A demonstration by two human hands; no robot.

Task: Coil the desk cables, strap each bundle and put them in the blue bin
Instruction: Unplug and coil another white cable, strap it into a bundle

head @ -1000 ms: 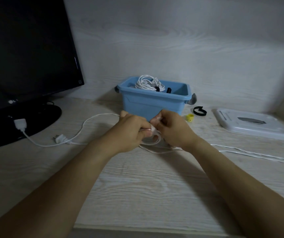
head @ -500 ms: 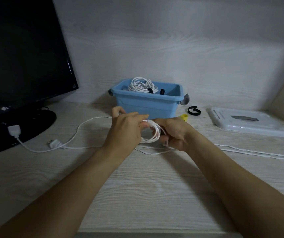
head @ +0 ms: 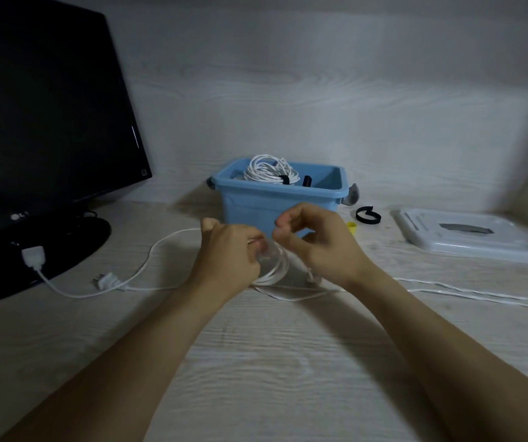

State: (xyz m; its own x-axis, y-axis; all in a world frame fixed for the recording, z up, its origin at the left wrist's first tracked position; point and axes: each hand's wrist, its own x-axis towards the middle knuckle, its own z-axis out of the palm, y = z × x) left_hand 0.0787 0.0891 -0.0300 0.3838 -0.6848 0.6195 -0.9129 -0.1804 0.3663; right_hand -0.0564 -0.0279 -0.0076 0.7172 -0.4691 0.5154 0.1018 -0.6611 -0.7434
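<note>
White cable (head: 275, 269) sits at the middle of the desk (head: 256, 362), partly wound into a few small loops that hang between our hands. Our left hand (head: 229, 260) is curled round the top of those loops and holds them together. Our right hand (head: 316, 247) is just beside it at 3 o'clock, fingers bent — whether it pinches a strand we cannot tell, since the blur hides the contact.

From the loops, loose cable runs out toward 9 o'clock to a plug (head: 106, 280) and a white adapter (head: 33, 256) by the monitor base (head: 74, 240), and a doubled run (head: 479, 293) trails off toward 3 o'clock. So we judge this coil barely begun.

Beyond the hands at 12 o'clock stands the blue bin (head: 256, 205), and a strapped white bundle (head: 270, 170) already lies in it — one cable done. A black strap (head: 368, 215) waits on the desk at 2 o'clock, near a small yellow piece (head: 352, 227) and the white lid (head: 473, 234).

Left, as we read it: finish winding, strap, drop in.
</note>
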